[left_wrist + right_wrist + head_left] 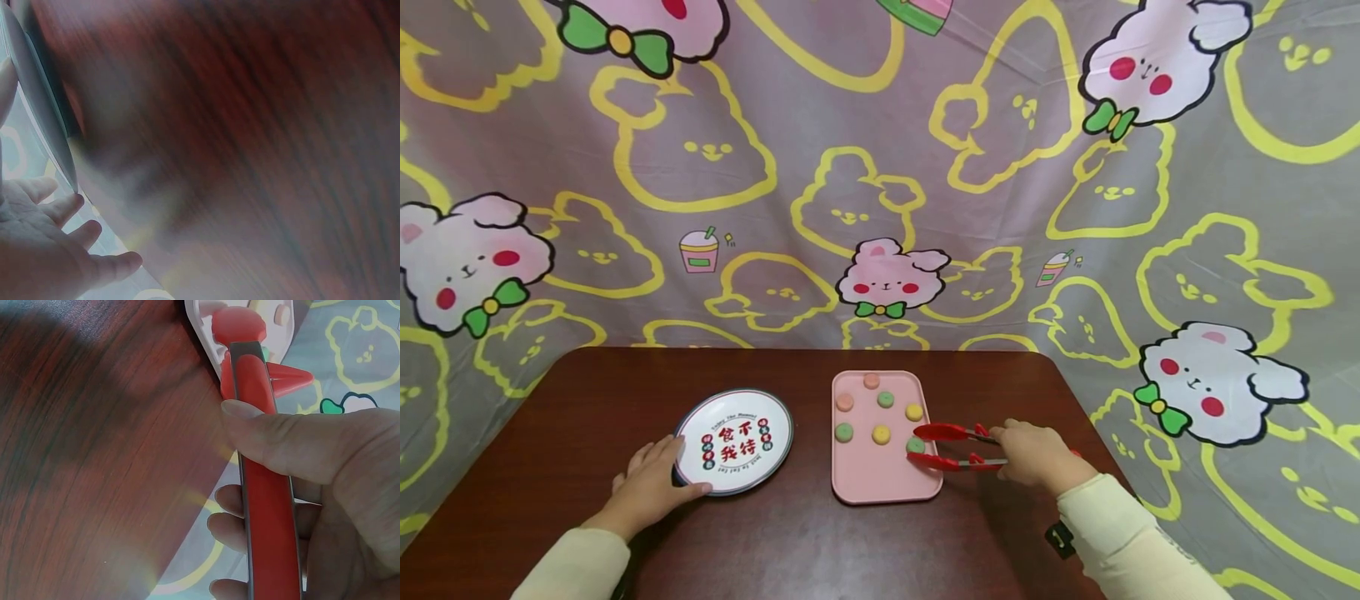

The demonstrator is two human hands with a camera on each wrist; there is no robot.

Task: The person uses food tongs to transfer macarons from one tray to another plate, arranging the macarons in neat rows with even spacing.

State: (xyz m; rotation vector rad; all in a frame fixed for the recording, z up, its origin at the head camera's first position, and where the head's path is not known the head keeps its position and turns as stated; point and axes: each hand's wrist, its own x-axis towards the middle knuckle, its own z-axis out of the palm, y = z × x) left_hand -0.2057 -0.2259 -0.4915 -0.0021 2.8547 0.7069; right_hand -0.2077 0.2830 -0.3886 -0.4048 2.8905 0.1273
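Through my feeds I see a grey cloth (pixel 805 108) with yellow outlines and pale cartoon rabbits in green bows; it rises behind the pink tray (pixel 880 482) and along both sides of it, creased in places. Under the tray I have the tabletop (pixel 790 558), dark reddish brown with streaky grain, rounded far corners and a dull sheen in front of the tray. Left of the tray, apart from it, lies a white plate (pixel 735 442) with red lettering. The red tongs (pixel 270 506) reach over the tray's right edge. Right of the tray, I see the right hand (pixel 1033 450) gripping them; well left of it, the left hand (pixel 651 483) touches the plate's edge, thumb on the rim, fingers spread. In the tray sit small discs (pixel 881 434), pink, yellow and green. At its right side, a green disc (pixel 916 447) lies between the tong tips; I cannot tell whether they touch it.
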